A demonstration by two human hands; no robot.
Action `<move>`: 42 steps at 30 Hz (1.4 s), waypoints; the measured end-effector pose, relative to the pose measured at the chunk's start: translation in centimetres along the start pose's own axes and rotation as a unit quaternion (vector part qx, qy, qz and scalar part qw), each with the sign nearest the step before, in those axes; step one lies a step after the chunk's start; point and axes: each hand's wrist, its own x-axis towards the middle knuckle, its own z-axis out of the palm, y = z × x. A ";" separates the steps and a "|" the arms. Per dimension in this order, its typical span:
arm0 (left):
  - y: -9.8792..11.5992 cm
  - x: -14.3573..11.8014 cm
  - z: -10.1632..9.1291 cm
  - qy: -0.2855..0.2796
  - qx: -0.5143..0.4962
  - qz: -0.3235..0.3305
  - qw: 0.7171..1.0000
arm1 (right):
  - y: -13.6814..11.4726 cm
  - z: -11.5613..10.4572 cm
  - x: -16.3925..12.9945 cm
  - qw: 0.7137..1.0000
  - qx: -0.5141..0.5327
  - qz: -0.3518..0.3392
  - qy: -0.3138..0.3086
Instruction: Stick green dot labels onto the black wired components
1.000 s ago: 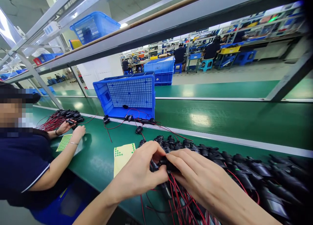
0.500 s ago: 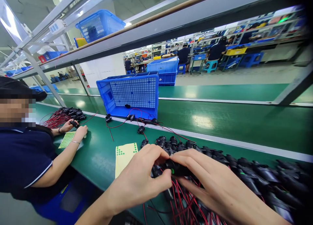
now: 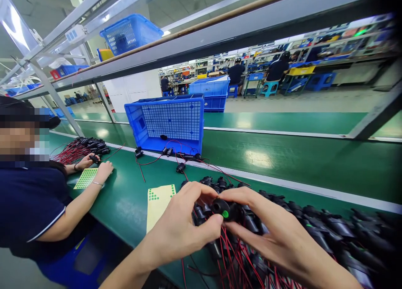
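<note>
Between my two hands is a black cylindrical part [image 3: 220, 206] with a round green dot sticker on its end face. My left hand [image 3: 185, 222] pinches it from the left, thumb beside the dot. Around its other side curl the fingers of my right hand [image 3: 266, 226]. Under and behind my hands lies a pile of similar black parts [image 3: 336, 222] with red and black wires [image 3: 232, 255]. Left of my left hand, a pale yellow sticker sheet [image 3: 158, 203] carries green dots along its top; my forearm covers its lower part.
A blue crate [image 3: 169, 123] rests on its side behind the sheet, with loose wired parts at its front. On the left a co-worker [image 3: 37, 201] handles a black part over another dotted sheet [image 3: 85, 179]. A shelf beam [image 3: 201, 42] crosses above the green bench [image 3: 282, 155].
The black part has turned between my fingers, so its end face and green dot now show more fully. My right-hand fingers have shifted and opened slightly around it.
</note>
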 end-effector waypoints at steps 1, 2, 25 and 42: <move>-0.3 -0.1 0.2 0.008 -0.038 -0.007 0.999 | 0.1 0.2 0.1 1.000 0.019 0.008 0.014; -0.7 -0.3 0.5 0.018 -0.080 -0.010 0.997 | 0.1 0.4 0.2 0.999 0.033 0.005 0.039; -3.0 -2.0 6.4 0.124 -0.417 -0.041 0.900 | 1.0 5.1 0.1 0.965 -0.008 -0.149 0.216; -13.2 -1.7 -0.9 0.162 0.080 -0.124 0.976 | 0.9 3.5 0.3 0.968 0.217 0.083 0.094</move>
